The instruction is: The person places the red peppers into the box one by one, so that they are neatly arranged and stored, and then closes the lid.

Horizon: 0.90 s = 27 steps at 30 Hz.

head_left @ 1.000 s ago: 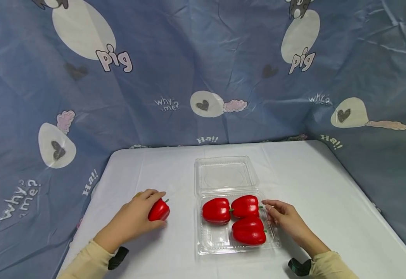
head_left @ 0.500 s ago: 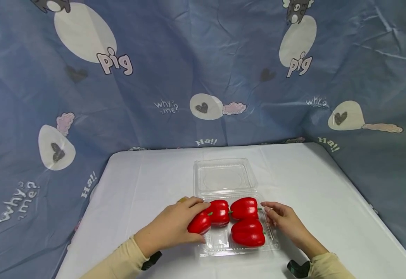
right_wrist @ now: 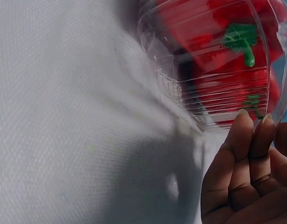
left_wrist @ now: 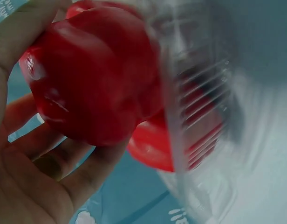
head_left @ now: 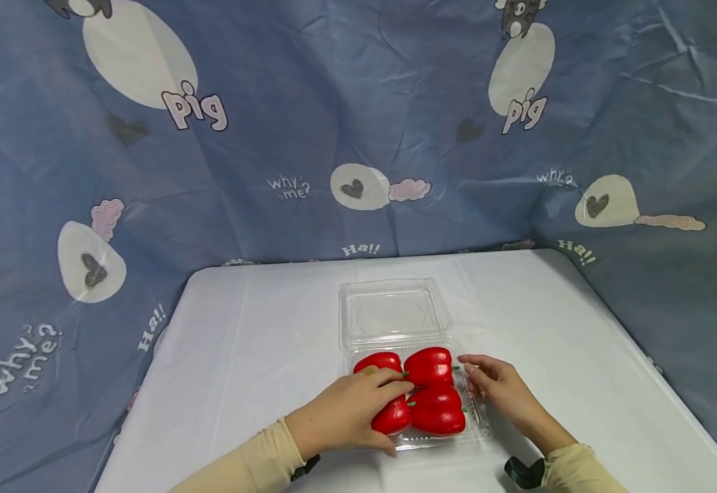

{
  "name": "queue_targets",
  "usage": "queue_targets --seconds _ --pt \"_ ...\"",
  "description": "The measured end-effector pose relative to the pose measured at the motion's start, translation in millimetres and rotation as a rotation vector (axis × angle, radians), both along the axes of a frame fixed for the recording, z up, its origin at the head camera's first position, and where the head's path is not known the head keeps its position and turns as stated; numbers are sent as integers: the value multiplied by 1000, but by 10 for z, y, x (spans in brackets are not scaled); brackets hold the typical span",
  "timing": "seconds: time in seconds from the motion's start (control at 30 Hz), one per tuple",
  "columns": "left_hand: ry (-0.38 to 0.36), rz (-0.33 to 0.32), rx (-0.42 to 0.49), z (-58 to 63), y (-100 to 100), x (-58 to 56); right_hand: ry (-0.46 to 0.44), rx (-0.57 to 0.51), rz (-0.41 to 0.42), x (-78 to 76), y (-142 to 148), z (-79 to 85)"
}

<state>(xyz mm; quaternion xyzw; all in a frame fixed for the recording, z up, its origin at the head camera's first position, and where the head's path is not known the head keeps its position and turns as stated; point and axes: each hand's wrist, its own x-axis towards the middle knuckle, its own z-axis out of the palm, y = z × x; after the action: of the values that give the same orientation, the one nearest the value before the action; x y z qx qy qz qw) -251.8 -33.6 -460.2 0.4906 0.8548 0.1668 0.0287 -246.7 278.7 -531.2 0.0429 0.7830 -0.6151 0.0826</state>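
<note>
My left hand (head_left: 348,414) grips a red bell pepper (head_left: 393,415) from its left side, at the front left of a clear plastic clamshell container (head_left: 422,441). In the left wrist view, fingers and thumb curl round this pepper (left_wrist: 97,79) beside the container's ribbed wall. Three other red peppers lie in the base: one back left (head_left: 378,360), partly hidden by my hand, one back right (head_left: 429,366), one front right (head_left: 437,411). My right hand (head_left: 506,390) holds the container's right edge at the fingertips; the right wrist view shows those fingertips (right_wrist: 243,122) against the wall.
The container's lid (head_left: 395,311) lies folded back behind the base. A white cloth covers the table (head_left: 272,329). A blue curtain (head_left: 358,123) with pig prints hangs behind and at both sides.
My left hand has carried its pepper rightward from the left part of the table, past the container's left edge to its front left. My right hand has stayed at the right edge.
</note>
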Motion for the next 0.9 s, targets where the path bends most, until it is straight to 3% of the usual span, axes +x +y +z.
queue_targets --seconds 0.3,0.63,0.9 --pt "-14 -2 -7 -102 30 6 6 2 1 0 -9 40" --pt "-140 71 54 -85 -83 38 3 -4 -12 8 -22 47" --pt "5 54 54 -190 -59 21 -18 -6 -14 6 -21 11"
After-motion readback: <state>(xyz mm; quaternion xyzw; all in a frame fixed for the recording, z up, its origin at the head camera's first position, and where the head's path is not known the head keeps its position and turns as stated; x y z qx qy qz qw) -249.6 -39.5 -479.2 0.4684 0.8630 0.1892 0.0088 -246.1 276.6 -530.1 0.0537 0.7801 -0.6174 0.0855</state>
